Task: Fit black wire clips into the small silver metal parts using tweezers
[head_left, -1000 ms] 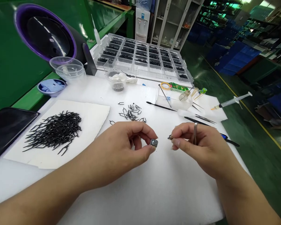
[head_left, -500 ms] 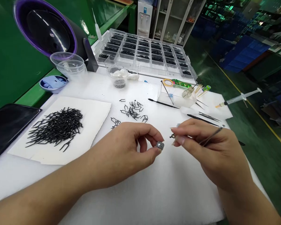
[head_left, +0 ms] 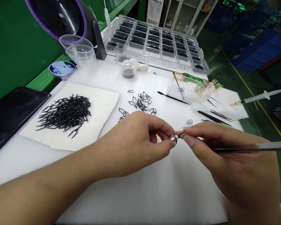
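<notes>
Between the thumb and forefinger of my left hand (head_left: 140,143) is a small silver metal piece (head_left: 173,139). My right hand (head_left: 234,165) pinches a small black forked piece (head_left: 181,135) right beside it; whether the two touch I cannot tell. Metal tweezers (head_left: 259,146) lie across the right palm, pointing out to the right. Just beyond my fingers, another small silver block (head_left: 189,122) sits on the white foam surface (head_left: 140,193). Loose black forked pieces (head_left: 141,103) are scattered past my left hand.
At left, a heap of black forked pieces (head_left: 67,111) lies on a paper sheet (head_left: 105,100). A clear compartment box (head_left: 137,47) stands at the back, near clear cups (head_left: 81,51) and a purple-rimmed black device (head_left: 61,18). Tweezers (head_left: 215,118) and a syringe (head_left: 259,96) lie at right.
My right hand has turned, and its black forked piece has come up close to the silver piece in my left hand. The tweezers now point right. The whole view has shifted slightly.
</notes>
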Available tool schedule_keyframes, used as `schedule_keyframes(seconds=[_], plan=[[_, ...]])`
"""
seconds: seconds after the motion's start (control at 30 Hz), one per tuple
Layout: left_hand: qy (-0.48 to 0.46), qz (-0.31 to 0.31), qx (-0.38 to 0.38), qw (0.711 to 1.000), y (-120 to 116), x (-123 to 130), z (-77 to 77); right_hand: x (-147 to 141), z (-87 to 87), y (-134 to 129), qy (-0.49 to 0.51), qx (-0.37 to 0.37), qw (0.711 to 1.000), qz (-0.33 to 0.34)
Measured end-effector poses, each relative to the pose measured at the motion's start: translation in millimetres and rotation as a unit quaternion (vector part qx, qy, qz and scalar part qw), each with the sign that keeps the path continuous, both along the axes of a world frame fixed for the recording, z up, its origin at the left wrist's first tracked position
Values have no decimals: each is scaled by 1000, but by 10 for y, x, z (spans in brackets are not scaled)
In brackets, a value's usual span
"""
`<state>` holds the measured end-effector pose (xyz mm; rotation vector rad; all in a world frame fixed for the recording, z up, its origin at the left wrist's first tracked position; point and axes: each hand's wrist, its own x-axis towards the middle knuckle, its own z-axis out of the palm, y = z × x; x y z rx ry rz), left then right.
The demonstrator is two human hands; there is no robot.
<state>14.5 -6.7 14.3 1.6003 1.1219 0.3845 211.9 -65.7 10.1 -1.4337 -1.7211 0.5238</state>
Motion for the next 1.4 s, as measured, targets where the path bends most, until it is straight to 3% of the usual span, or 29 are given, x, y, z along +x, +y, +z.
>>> schedule_keyframes(seconds=[0.47,0.9,1.4], plan=[[25,13,24,999,-35,15,60,0,35,4,-29,-8,1000,6],[-7,22,67,997,-28,25,-51,6,33,19,-43,3,999,21],[-6,24,75,997,-33,15,-54,2,38,23,-46,11,998,27]])
